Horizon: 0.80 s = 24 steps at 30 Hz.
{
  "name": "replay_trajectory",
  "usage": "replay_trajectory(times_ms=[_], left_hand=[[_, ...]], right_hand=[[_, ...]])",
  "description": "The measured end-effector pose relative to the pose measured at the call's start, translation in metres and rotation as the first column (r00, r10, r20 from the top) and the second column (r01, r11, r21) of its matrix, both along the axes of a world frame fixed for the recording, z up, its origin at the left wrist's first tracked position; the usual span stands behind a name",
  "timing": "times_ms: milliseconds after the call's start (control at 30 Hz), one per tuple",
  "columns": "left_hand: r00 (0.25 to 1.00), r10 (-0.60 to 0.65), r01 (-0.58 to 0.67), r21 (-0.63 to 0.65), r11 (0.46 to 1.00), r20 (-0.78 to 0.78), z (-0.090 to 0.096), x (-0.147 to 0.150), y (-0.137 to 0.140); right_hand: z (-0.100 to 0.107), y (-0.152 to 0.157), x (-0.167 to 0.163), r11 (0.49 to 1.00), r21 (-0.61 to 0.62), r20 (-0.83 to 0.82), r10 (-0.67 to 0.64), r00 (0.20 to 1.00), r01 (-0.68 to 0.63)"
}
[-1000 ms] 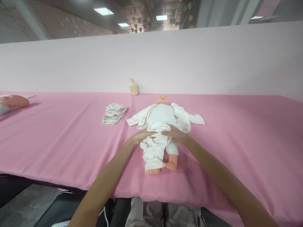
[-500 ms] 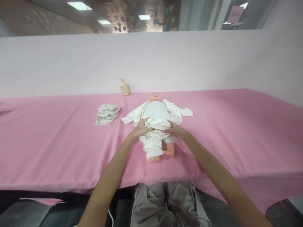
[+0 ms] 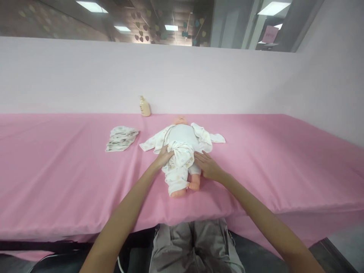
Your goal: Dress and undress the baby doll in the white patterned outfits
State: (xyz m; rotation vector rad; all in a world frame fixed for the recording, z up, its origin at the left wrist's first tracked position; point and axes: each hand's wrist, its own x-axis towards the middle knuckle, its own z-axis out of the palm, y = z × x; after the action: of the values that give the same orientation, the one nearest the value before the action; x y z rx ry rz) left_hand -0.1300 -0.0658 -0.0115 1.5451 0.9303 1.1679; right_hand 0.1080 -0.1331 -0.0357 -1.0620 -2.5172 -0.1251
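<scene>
A baby doll (image 3: 182, 132) lies on its back with its feet toward me. It has a white top and an open white patterned jacket (image 3: 155, 141) spread to both sides. White patterned baby pants (image 3: 182, 153) are bunched over its hips and cover the leg on the left; the other lower leg (image 3: 195, 182) is bare. My left hand (image 3: 165, 156) grips the pants' waist at the left side, thumb over the cloth. At the right hip, my right hand (image 3: 207, 163) lies with fingers stretched out, touching or just beside the pants' edge.
A folded patterned cloth (image 3: 122, 138) lies left of the doll. Near the wall stands a pump bottle (image 3: 145, 106). A pink sheet (image 3: 71, 170) covers the table, whose front edge is just before my legs. Behind rises a white wall (image 3: 170, 76) with a window above.
My right hand has let go of the pants' waist and moved slightly outward, fingers now straight. My left hand still grips. The whole view has shifted a little.
</scene>
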Motion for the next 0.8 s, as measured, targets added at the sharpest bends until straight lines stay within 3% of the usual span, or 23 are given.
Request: replay_trajectory(times_ms=[167,300,367,433,500,567,633,667,733,800], left_hand=[[0.999,0.039,-0.039,0.024,0.999,-0.012,0.001,0.002,-0.002],[0.996,0.081,-0.082,0.026,0.996,0.038,-0.001,0.005,-0.002],[0.994,0.092,-0.091,-0.008,0.996,0.063,-0.002,0.006,-0.002],[0.992,0.087,-0.081,-0.069,0.994,0.09,-0.003,0.004,-0.002],[0.99,0.07,-0.054,-0.135,0.989,0.119,-0.003,-0.002,-0.002],[0.993,0.021,0.0,-0.177,0.984,0.114,0.001,-0.009,-0.004],[0.996,-0.092,0.091,-0.162,0.983,0.003,0.011,-0.016,-0.009],[0.979,-0.173,0.159,-0.127,0.979,-0.107,0.017,-0.017,-0.013],[0.887,-0.256,0.29,0.032,0.957,-0.383,0.032,-0.017,-0.025],[0.794,-0.104,0.35,0.311,0.884,-0.598,0.044,-0.013,-0.037]], right_hand=[[0.009,0.007,-0.004,0.988,0.084,0.054,0.124,0.991,-0.128],[-0.001,0.006,-0.002,0.943,0.15,0.032,0.296,0.955,-0.298],[-0.008,0.006,-0.001,0.935,0.171,-0.058,0.324,0.944,-0.31],[-0.011,0.008,-0.002,0.961,0.155,-0.23,0.261,0.938,-0.229],[-0.007,0.01,-0.007,0.994,0.086,-0.458,0.095,0.884,-0.063],[0.004,0.012,-0.017,0.992,-0.039,-0.643,-0.12,0.757,0.124],[0.016,0.015,-0.03,0.952,-0.149,-0.72,-0.289,0.63,0.266],[0.02,0.016,-0.036,0.934,-0.176,-0.721,-0.337,0.605,0.311],[0.025,0.019,-0.045,0.924,-0.156,-0.677,-0.357,0.644,0.349],[0.023,0.021,-0.049,0.94,-0.075,-0.6,-0.309,0.738,0.333]])
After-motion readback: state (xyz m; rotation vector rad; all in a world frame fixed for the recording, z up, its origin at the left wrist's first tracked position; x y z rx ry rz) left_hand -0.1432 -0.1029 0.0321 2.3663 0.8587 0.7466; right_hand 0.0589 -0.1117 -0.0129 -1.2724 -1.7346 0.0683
